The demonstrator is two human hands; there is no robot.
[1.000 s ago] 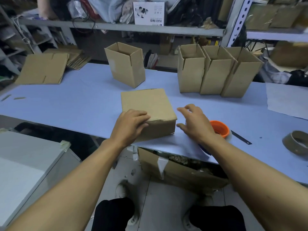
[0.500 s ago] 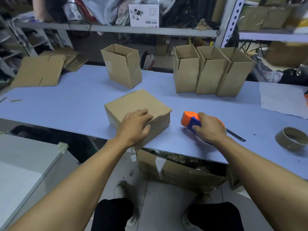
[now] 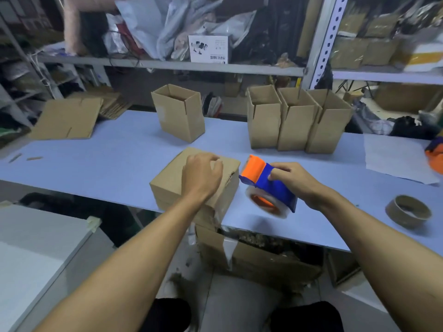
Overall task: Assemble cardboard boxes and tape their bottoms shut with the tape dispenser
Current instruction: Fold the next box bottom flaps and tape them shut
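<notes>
Right hand (image 3: 296, 182) is wrapped around the tape dispenser (image 3: 268, 185), held just off the table (image 3: 107, 164) right beside the box (image 3: 167, 185); left hand (image 3: 200, 174) rests on top of that box with fingers curled over the flaps, probably pressing them down, hard to tell; box sits at the near edge; four open boxes (image 3: 297, 125) stand behind; spare tape core (image 3: 407, 210) far right.

table (image 3: 100, 164) across mid-frame. closed box (image 3: 172, 180) at its near edge, centre, left hand (image 3: 201, 176) on top; tape dispenser (image 3: 268, 185) just right of it, in right hand (image 3: 294, 180). behind: one open box (image 3: 179, 113) centre, three open boxes (image 3: 297, 121) side by side right. flat cardboard (image 3: 64, 118) upper left. tape core (image 3: 407, 210) far right.
</notes>
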